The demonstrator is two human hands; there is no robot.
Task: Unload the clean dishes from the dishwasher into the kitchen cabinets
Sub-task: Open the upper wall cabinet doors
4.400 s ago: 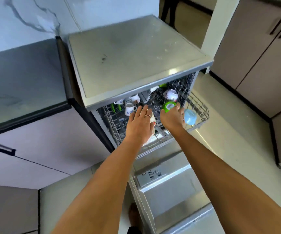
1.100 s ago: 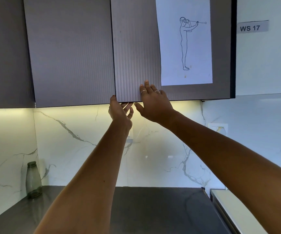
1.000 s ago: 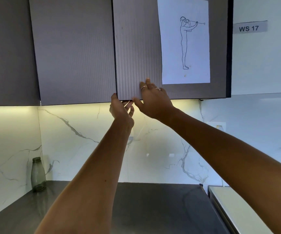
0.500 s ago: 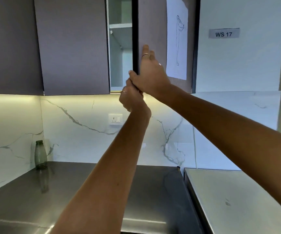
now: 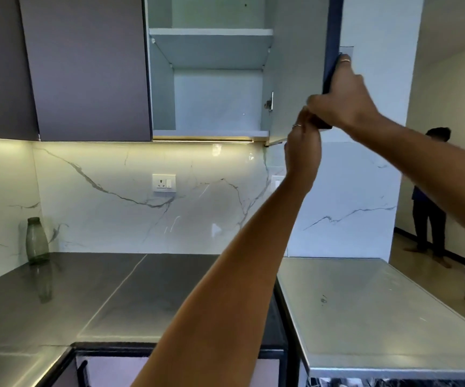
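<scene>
Gripping cabinet door (image 5: 295, 65) edge: right hand (image 5: 343, 103) curled round it; left hand (image 5: 303, 146) pinching lower corner.

The open cabinet (image 5: 211, 79) hangs above the countertop (image 5: 114, 297), its door (image 5: 298, 65) swung out to the right (both hands at that door's edge). A bottle (image 5: 37, 241) stands far left on the countertop; the dishwasher top (image 5: 365, 311) adjoins on the right.

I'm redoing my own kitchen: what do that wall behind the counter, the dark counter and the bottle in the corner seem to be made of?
Wall: looks like polished white marble or a marble-look slab; grey veins, glossy glints.
Counter: dark, smooth, semi-gloss, perhaps stone or composite; it mirrors the bottle.
Bottle: greenish tinted glass, probably; see-through.
</scene>
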